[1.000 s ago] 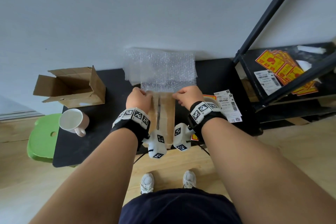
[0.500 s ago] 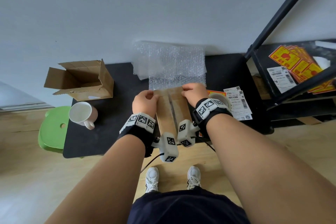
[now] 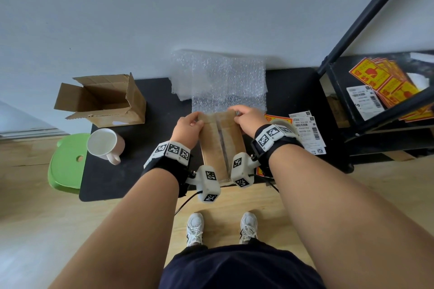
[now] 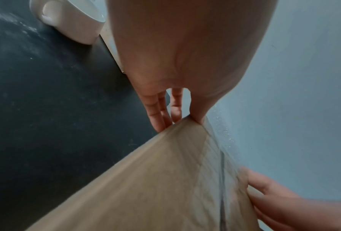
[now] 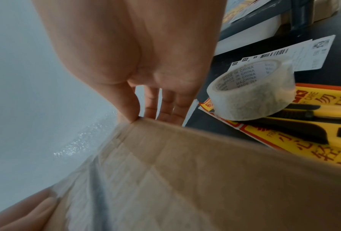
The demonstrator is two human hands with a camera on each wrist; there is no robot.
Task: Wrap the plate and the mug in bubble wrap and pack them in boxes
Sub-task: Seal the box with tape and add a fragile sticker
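A closed brown cardboard box (image 3: 220, 145), with clear tape along its top seam, lies lengthwise at the front middle of the black table (image 3: 141, 155). My left hand (image 3: 187, 126) grips its far left corner, thumb on top and fingers (image 4: 159, 115) down the side. On the far right corner my right hand (image 3: 246, 117) holds it the same way, fingers (image 5: 165, 107) down the side. A sheet of bubble wrap (image 3: 223, 82) lies just beyond the box against the wall. The white mug (image 3: 105, 145) stands at the table's left edge. No plate is visible.
An open empty cardboard box (image 3: 101, 101) sits at the back left. A tape roll (image 5: 252, 90), a yellow utility knife (image 5: 304, 125), fragile stickers and shipping labels (image 3: 307, 131) lie right of the box. A black shelf (image 3: 375, 91) stands at right, a green stool (image 3: 65, 166) at left.
With both hands still on its far corners, the closed box has slid toward the table's near edge and turned slightly. The mug and open box have not moved.
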